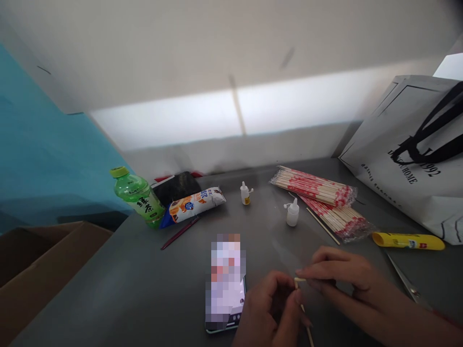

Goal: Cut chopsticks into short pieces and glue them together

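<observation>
Near the front edge of the view, my left hand (277,308) pinches a thin wooden stick (307,327) that points down and towards me. My right hand (347,284) is closed on a short wooden piece (300,279), its fingertips at the piece's right end. This short piece meets the upper tip of the long stick at an angle; whether the two are joined I cannot tell. Just left of my left hand lies a phone (226,289) with its screen lit and blurred out. Beyond my hands stands a small white dropper bottle (292,214).
Two plastic packs of wooden sticks (314,185) lie at the back right beside a loose stick (323,225). Scissors (408,284), a yellow tube (408,241) and a bag (408,144) are rightward. Leftward are a green bottle (137,195), snack packet (195,205), dark red pen (179,233) and second dropper bottle (245,194).
</observation>
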`<state>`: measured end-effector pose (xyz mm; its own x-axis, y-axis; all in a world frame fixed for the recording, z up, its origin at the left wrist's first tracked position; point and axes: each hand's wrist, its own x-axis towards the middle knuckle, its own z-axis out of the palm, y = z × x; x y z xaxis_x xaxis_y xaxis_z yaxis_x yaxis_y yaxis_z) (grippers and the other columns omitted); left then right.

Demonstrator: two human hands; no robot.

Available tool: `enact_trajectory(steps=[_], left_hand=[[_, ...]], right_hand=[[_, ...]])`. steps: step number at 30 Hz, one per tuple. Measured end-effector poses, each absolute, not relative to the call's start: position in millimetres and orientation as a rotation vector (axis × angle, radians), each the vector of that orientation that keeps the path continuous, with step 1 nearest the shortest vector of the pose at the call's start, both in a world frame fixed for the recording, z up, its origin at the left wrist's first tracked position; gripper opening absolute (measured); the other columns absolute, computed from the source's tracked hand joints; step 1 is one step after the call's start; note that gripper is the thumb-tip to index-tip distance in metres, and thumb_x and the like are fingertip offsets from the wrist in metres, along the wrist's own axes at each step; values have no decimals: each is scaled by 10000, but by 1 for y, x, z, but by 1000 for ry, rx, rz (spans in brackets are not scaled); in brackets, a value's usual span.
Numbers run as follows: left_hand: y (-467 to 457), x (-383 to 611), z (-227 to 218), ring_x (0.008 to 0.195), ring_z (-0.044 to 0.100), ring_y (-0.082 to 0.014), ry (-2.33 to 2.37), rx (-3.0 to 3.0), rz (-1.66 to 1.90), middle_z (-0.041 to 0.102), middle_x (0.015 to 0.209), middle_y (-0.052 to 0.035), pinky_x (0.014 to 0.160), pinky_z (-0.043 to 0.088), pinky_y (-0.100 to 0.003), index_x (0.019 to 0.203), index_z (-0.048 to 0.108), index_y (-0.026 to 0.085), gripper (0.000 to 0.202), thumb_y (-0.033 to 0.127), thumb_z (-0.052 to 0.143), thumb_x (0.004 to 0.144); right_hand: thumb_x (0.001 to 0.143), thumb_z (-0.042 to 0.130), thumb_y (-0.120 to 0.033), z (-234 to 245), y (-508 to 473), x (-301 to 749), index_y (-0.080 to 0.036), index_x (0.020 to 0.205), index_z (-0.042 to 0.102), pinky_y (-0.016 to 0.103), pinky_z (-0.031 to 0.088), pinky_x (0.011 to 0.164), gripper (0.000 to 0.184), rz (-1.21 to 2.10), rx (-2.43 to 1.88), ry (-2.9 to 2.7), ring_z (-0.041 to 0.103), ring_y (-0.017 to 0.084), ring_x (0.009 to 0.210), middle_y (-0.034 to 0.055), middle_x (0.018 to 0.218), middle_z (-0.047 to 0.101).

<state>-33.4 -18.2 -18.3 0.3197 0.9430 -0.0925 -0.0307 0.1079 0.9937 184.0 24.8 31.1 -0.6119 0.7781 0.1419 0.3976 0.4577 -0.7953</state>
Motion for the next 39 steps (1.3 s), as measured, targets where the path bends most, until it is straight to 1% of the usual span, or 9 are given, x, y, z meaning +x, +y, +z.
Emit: enact_trajectory(steps=[6, 11, 14, 17, 23, 26, 29, 35, 39], left_hand=[[-21, -31, -29, 650, 626, -158, 995, 1198, 991, 677, 749, -54, 623, 476, -258, 967, 626, 168, 495, 661, 598, 932], [-20, -33, -21, 640, 618, -149, 1004, 1268, 953, 653, 734, -35, 607, 451, -244, 979, 622, 170, 423, 591, 583, 972], [-19, -33, -19, 632, 613, -146, 994, 1280, 971, 635, 732, -24, 607, 454, -243, 970, 612, 173, 423, 594, 575, 974], [-20, -33, -23, 624, 617, -148, 999, 1282, 964, 634, 744, -27, 590, 450, -242, 965, 609, 174, 442, 614, 563, 970], [-21, -31, -30, 578, 594, -141, 1055, 1302, 980, 613, 674, -7, 551, 424, -236, 926, 609, 183, 438, 616, 563, 967], [-21, -30, -26, 592, 600, -139, 1055, 1275, 992, 625, 696, -12, 562, 426, -235, 931, 616, 179, 431, 607, 581, 961], [-20, -29, -21, 601, 604, -134, 1032, 1239, 1003, 635, 735, -19, 581, 437, -237, 936, 615, 173, 460, 632, 594, 946], [-20, -31, -19, 638, 603, -147, 985, 1248, 969, 642, 738, -36, 615, 448, -252, 966, 611, 164, 478, 641, 580, 953], [-20, -31, -21, 634, 600, -144, 980, 1215, 977, 633, 725, -28, 608, 442, -246, 982, 609, 165, 478, 641, 590, 948]], right_hand=[[1060, 486, -345, 30, 23, 183, -364, 1198, 747, 322, 525, 726, 296, 1024, -1001, -2248, 667, 205, 850, 33, 946, 649], [1060, 495, -365, 34, 22, 179, -357, 1084, 780, 317, 519, 719, 287, 1055, -1015, -2261, 661, 202, 838, 30, 929, 643], [1058, 500, -363, 35, 23, 178, -359, 1120, 780, 305, 516, 704, 287, 1057, -1036, -2255, 658, 191, 817, 26, 918, 638], [1058, 500, -360, 34, 23, 177, -366, 1161, 773, 312, 525, 736, 292, 1079, -1059, -2251, 667, 195, 852, 30, 959, 660], [1058, 508, -351, 34, 23, 176, -381, 1210, 764, 318, 536, 752, 299, 1079, -1057, -2243, 675, 200, 866, 31, 965, 678], [1061, 497, -328, 35, 23, 178, -382, 1236, 752, 312, 541, 742, 314, 1057, -1042, -2233, 677, 196, 857, 35, 972, 681], [1063, 495, -343, 33, 24, 179, -392, 1279, 724, 319, 553, 763, 319, 1033, -1050, -2240, 681, 200, 882, 37, 1001, 683], [1047, 527, -388, 26, 24, 180, -388, 1332, 686, 363, 576, 845, 326, 1023, -1052, -2230, 692, 225, 950, 43, 1042, 697], [1043, 537, -379, 26, 23, 180, -385, 1351, 667, 365, 585, 844, 334, 1041, -1049, -2228, 699, 221, 950, 40, 1057, 705]])
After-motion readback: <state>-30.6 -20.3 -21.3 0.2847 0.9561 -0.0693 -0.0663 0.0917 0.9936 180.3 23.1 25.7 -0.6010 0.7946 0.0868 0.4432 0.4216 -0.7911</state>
